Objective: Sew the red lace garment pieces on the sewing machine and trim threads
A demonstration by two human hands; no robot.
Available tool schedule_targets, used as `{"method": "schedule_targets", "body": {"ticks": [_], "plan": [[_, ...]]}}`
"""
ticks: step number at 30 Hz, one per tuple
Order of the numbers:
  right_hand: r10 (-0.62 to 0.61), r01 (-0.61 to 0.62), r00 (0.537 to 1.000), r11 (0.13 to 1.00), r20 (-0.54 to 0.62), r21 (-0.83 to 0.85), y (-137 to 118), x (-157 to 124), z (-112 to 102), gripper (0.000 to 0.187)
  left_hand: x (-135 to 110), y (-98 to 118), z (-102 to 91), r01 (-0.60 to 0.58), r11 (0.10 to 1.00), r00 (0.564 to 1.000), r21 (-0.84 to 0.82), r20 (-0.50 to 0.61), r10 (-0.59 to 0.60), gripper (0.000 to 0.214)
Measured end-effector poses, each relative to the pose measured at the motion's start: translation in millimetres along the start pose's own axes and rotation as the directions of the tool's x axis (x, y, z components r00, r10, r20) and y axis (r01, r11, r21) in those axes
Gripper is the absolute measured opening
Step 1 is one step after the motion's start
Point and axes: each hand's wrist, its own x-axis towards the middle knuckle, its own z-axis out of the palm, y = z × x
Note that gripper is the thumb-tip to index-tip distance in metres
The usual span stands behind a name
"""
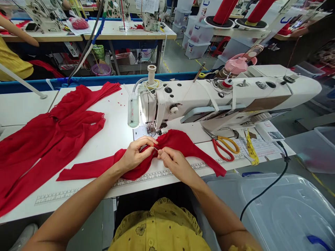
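Left hand point(137, 152): fingers closed in a pinch on the garment.
Right hand point(175, 162): thumb and forefinger pinched on a thin item point(156, 149); pin, needle or thread, cannot tell.
Garment point(183, 143), red: on the worktop point(116, 134), under both hands, lying partly over the printed ruler point(57, 196).
Step in hand, as judged: fine fingertip work at one spot of the cloth, away from the needle.
Next move, as judged: calls for cloth kept steady and a light, exact pinch.
Scissors point(216, 138): right, near the garment, blades apart.
Tape point(251, 148), yellow: beyond the scissors.
Red pile point(56, 129): left, just beside the garment's end; limits spreading that way.
Machine point(193, 93): just behind the hands; bars reach forward.
Boxes point(197, 48): far, on the floor.
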Motion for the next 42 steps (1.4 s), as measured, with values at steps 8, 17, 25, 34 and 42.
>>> {"method": "schedule_targets", "body": {"ticks": [8,17,25,34,42], "plan": [[0.086,-0.089,0.996,0.988,0.03,0.124,-2.1,1.2,-1.8,0.041,0.1,5.0,1.2,-0.054,0.995,0.998,0.086,0.011,0.054,0.012],[0.094,-0.094,0.995,0.996,-0.028,0.003,-5.3,-0.5,-1.5,0.038,-1.5,4.5,2.4,-0.074,0.99,0.997,0.124,0.032,0.071,0.011],[0.1,-0.099,0.995,0.994,-0.03,0.039,-1.9,0.2,-0.7,0.038,-1.7,6.4,3.6,-0.067,0.985,0.997,0.159,0.044,0.061,0.012],[0.118,-0.12,0.993,0.964,0.025,0.238,1.4,-1.2,0.6,0.04,-1.7,4.7,4.9,0.036,0.999,0.999,0.016,0.022,-0.036,0.01],[0.133,-0.156,0.986,0.943,0.098,0.293,1.4,-1.7,-5.2,0.045,-1.5,3.0,3.4,0.112,0.992,0.993,-0.054,0.047,-0.109,0.011]]}}
